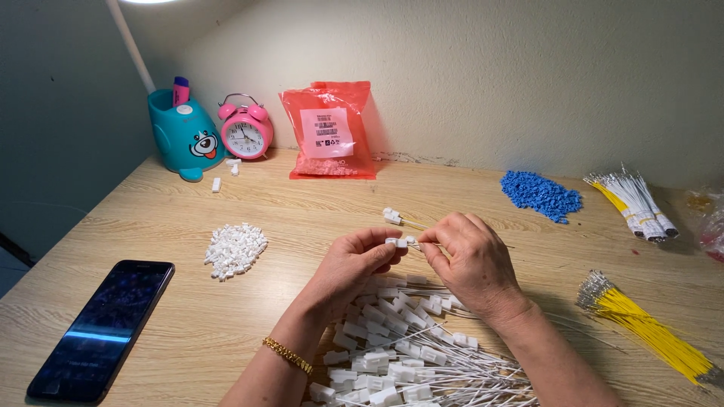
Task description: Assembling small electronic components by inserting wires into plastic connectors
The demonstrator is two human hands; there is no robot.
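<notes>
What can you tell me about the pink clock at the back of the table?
The pink alarm clock is small and round, with two bells on top joined by a thin metal handle. It looks like shiny plastic. Its white face has dark numbers and hands, too small to read the time. It stands upright on the wooden table near the wall, between a teal dog-faced pen holder and an orange-red plastic bag. A few small white pieces lie just in front. Neither hand touches it.

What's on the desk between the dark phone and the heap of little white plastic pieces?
Nothing: in the head view, only bare wooden desk lies between the phone and the white pieces.
</notes>
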